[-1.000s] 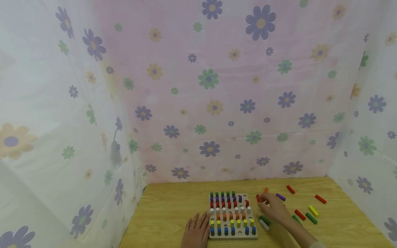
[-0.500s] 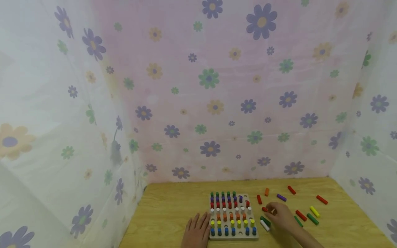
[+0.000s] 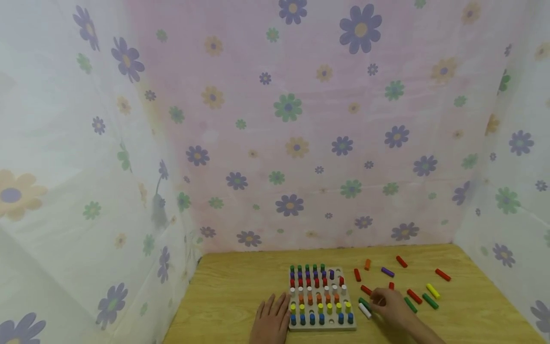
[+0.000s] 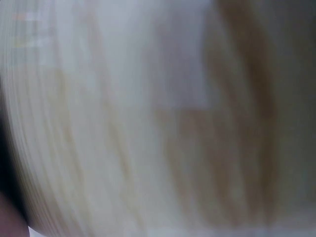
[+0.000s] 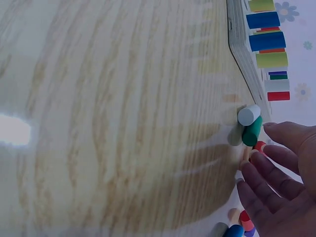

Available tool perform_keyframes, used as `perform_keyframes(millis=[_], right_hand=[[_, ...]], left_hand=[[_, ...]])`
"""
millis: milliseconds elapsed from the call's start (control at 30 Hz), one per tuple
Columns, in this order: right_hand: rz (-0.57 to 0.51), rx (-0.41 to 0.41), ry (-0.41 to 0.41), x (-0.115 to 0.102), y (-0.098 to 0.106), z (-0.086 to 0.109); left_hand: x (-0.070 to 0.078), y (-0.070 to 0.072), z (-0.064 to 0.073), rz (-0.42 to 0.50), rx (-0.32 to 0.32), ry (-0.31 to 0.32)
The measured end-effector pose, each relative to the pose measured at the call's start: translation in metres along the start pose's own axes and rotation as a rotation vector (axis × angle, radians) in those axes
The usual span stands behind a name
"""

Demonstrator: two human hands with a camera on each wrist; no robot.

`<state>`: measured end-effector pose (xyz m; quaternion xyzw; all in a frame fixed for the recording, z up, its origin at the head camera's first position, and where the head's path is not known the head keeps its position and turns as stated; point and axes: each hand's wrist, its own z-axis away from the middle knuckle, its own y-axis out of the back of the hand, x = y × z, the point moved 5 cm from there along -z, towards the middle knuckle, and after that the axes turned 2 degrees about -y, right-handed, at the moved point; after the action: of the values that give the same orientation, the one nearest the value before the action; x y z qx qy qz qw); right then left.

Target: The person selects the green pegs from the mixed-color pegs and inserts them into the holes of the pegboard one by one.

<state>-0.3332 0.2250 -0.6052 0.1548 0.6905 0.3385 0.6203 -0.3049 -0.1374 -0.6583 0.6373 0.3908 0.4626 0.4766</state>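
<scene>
My left hand (image 3: 270, 320) lies with straight fingers at the left edge of the pegboard (image 3: 312, 327), which holds rows of coloured pegs and has a few bare holes. To the right of the board, my right hand (image 3: 391, 306) is low over the table, fingertips by a green peg (image 3: 365, 304). In the right wrist view its thumb and fingers (image 5: 274, 180) are apart, with nothing visibly held; the green peg (image 5: 252, 131) lies just beyond the thumb. Against it lies a white peg (image 3: 364, 311). A red peg (image 3: 366, 290) lies just behind.
Loose pegs are scattered around the right hand, among them an orange peg (image 3: 367, 264), a purple peg (image 3: 387, 272) and a yellow peg (image 3: 433, 291). The wooden table (image 3: 232, 286) meets flowered curtains (image 3: 258, 191) at the back. The left wrist view is blurred.
My right hand has moved from the red pegs toward the front, to the green peg. The red peg it touched half a second ago now lies apart from the fingertips. My left hand stays put.
</scene>
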Motion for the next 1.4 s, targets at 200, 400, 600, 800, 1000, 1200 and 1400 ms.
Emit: perform_keyframes(millis=[200,400,600,800,1000,1200,1400], right_hand=[[-0.017,-0.017,-0.014,0.003,-0.005,0.001],[0.008,-0.005,-0.029,0.002,-0.006,0.000],[0.029,0.003,-0.072,0.002,-0.008,-0.001],[0.044,0.004,-0.099,0.000,-0.009,-0.001],[0.059,0.023,-0.102,0.000,-0.009,-0.002],[0.099,0.017,-0.133,-0.001,-0.012,-0.005],[0.118,-0.006,-0.127,-0.003,-0.013,-0.006]], left_hand=[[-0.002,-0.003,0.001,-0.005,-0.002,0.003],[-0.002,-0.002,0.001,0.007,0.000,-0.004],[-0.001,-0.003,0.000,0.038,-0.003,-0.002],[-0.001,-0.004,-0.001,0.030,-0.001,0.003],[0.001,0.000,0.001,0.040,0.009,0.001],[0.001,0.003,0.002,0.045,0.022,0.002],[0.000,0.001,0.001,0.035,0.031,0.002]])
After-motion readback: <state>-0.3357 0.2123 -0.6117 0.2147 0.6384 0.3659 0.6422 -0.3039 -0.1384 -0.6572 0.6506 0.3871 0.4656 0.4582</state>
